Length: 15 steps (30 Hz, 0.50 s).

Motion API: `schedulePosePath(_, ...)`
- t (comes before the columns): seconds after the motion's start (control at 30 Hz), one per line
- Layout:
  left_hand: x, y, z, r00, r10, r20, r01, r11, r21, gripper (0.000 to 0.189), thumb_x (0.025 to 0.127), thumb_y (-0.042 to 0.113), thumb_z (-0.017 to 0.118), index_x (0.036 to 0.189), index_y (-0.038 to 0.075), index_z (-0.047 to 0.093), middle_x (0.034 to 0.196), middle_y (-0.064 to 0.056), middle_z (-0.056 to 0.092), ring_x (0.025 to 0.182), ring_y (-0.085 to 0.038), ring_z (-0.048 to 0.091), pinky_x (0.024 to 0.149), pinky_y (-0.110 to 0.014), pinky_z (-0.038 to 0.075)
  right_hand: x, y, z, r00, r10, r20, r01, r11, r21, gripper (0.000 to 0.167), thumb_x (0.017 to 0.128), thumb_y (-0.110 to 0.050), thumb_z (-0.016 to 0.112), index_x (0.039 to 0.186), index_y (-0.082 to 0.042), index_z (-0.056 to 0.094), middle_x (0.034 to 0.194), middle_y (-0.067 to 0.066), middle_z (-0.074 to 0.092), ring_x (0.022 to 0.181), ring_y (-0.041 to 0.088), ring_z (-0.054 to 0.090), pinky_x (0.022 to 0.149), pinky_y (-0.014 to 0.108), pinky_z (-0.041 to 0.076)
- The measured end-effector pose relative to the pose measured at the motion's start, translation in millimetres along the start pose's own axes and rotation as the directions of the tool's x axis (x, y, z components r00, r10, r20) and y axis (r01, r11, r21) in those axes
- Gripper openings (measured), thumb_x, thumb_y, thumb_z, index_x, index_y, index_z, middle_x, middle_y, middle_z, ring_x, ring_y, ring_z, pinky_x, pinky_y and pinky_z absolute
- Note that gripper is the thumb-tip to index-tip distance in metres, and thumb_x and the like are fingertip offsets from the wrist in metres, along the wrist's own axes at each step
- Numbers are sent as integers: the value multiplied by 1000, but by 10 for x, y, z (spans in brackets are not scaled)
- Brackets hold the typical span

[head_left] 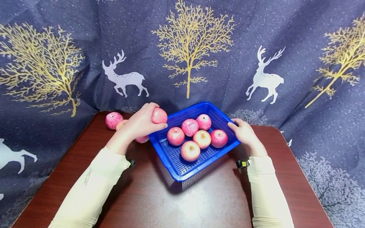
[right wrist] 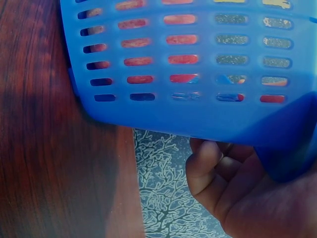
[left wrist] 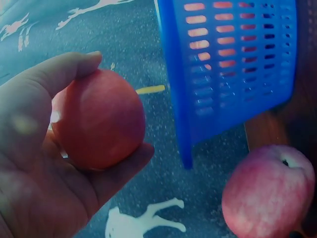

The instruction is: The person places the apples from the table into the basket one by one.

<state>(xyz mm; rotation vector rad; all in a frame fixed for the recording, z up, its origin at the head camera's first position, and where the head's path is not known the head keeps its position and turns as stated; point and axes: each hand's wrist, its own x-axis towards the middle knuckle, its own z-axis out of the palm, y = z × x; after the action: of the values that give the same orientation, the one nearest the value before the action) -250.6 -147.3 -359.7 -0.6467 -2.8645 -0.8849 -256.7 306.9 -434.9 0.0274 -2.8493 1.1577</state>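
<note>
- Apple (head_left: 159, 116) is hanging in the air near the left end of the basket (head_left: 190, 176), a gap showing between the two in the left wrist view.
- Left grip (head_left: 144, 119) is pinching this apple between thumb and fingers.
- Right grip (head_left: 245, 131) is pinching the right rim of the basket, thumb lying over the edge.
- Six apples (head_left: 190, 127) are sitting loosely clustered inside the basket.
- Three more apples (head_left: 114, 120) are lying on the surface (head_left: 216, 196) to the left, two partly hidden by the left arm.
- Deer-printed cloth (head_left: 216, 79) is hanging behind.
</note>
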Motion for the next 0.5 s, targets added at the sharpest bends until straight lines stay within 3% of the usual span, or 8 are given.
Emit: schedulePosePath(0.5, 319, 407, 140, 996, 81, 38, -81, 997, -6, 78, 89, 47, 87, 145, 4, 56, 136, -16, 61, 125, -33, 62, 110, -50, 52, 32, 19, 5, 1000, -21, 0, 21, 999, -26, 54, 116, -39, 54, 148, 2, 63, 142, 29, 67, 125, 44, 64, 114, 60, 43)
